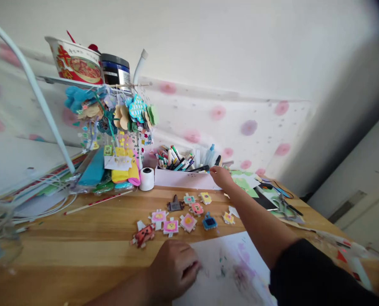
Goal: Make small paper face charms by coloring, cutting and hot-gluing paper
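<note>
Right hand (220, 176): stretched forward to the right end of a long, low, white rectangular box (183, 180), apparently of card; fingers bent at the rim, but whether closed on anything cannot be told.
White box: just below and left of the right fingers; plain-fronted except for faint small marks, straight-edged, filled along its length.
Slim multicoloured plastic pens and markers (178, 161): crowded in the box, left of the right fingers; leaning at mixed angles, with white, black and green barrels showing.
Black stick-shaped pen (199, 168): lying nearly flat across the box top, just left of the right fingers.
Left hand (176, 270): back upward, fingers curled into a loose fist, with no held thing visible; over the left edge of a white paper sheet (215, 255).
White sheet: flat on the brown wooden desk (90, 238), extending right from the left fingers; smudged purple and grey, dotted dark green.
Small, bright, hand-coloured tabbed paper cutouts (188, 222): spread between both hands' fingers, in pink, red, yellow, blue and brown.
</note>
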`<action>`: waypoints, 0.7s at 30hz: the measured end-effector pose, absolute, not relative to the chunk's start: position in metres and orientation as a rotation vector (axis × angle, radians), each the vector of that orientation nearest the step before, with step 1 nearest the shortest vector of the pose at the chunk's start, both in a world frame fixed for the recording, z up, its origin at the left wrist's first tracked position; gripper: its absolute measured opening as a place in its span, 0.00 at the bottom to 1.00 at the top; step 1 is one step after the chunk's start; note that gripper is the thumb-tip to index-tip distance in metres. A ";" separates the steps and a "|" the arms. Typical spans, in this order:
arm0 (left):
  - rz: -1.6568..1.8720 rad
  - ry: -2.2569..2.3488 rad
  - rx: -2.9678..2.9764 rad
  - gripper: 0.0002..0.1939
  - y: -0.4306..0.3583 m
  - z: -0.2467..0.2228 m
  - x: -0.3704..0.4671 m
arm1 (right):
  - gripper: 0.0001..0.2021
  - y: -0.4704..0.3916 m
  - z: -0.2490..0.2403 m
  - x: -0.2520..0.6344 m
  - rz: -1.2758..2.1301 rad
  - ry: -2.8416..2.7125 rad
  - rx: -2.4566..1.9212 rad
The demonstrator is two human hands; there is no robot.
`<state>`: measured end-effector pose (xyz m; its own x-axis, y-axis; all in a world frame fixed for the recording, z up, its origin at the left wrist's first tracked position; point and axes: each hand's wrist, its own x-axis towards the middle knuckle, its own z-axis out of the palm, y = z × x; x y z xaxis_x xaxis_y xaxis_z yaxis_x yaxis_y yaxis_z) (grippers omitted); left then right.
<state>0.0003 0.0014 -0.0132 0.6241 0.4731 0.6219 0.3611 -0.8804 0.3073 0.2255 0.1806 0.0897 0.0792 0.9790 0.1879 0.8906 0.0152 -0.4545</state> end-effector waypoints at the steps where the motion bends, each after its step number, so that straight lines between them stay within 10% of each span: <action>1: 1.150 0.670 2.731 0.12 0.002 -0.014 0.001 | 0.15 0.195 0.090 0.222 0.224 -1.865 -1.956; 21: 1.248 0.636 2.709 0.07 0.010 -0.029 0.005 | 0.14 0.250 0.103 0.190 0.291 -2.095 -1.904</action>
<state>0.0050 0.0104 -0.0286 0.5790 0.4072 0.7064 0.3319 -0.9090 0.2520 0.1903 0.2496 0.1032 -0.0808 0.9935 0.0805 0.9339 0.1037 -0.3421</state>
